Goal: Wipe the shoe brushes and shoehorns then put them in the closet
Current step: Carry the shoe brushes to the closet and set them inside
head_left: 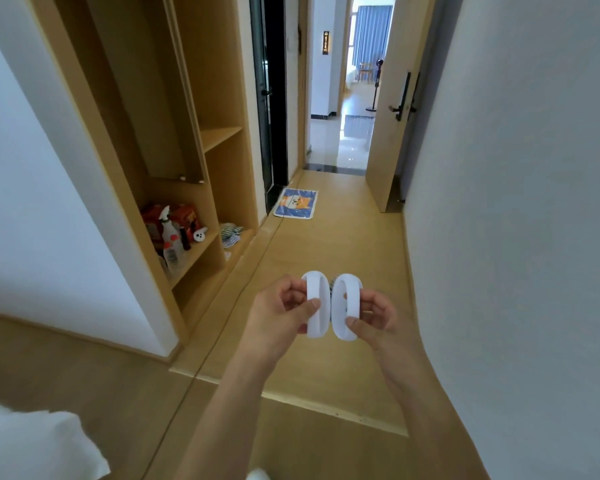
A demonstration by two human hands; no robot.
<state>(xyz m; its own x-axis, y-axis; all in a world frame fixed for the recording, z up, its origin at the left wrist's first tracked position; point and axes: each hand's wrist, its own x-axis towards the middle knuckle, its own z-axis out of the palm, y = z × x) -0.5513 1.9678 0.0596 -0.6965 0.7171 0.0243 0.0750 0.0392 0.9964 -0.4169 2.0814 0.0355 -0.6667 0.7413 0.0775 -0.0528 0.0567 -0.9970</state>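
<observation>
A wood-floored hallway runs past an open closet (pixel 160 140) on the left. In mid-air, the left hand (pixel 284 315) and right hand (pixel 371 315) each pinch a white loop-handled shoe brush (pixel 315 306) (pixel 343 311), the two brushes touching side by side.

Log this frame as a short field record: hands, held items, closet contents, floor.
left hand: grips left white brush
right hand: grips right white brush
brushes: side by side, bristles facing each other
closet: open; spray bottle and red boxes on lower shelf
floor: patterned mat by dark door
</observation>
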